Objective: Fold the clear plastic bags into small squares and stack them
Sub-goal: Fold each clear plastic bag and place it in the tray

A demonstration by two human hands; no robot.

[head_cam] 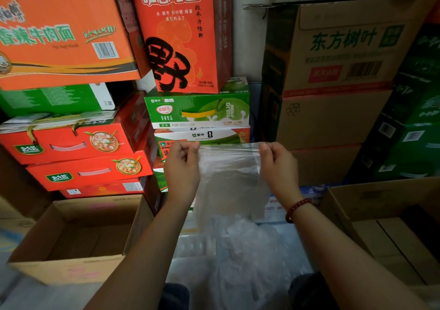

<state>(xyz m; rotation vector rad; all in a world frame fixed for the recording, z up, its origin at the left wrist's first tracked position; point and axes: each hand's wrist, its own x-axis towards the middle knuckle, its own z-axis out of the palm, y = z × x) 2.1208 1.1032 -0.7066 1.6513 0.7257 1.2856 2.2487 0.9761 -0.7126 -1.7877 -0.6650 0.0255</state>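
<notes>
Bag (229,178) held up in mid-air between both hands, top edge stretched level, hanging straight down from it. Left hand (182,166) pinching top left corner, right hand (278,164) pinching top right corner, fingers curled on the film both sides. Equally near to each hand; long axis looks vertical, so first fold probably side to side or top to bottom. Clear thin plastic, lightly wrinkled, cartons showing through, doubled strip along top edge. Lower end trailing toward heap of loose clear bags (238,250) below, over the lap; contact can't be told. No folded stack visible yet. Open cardboard box (71,243) at left, another open box (381,214) at right, stacked cartons (197,109) behind.
</notes>
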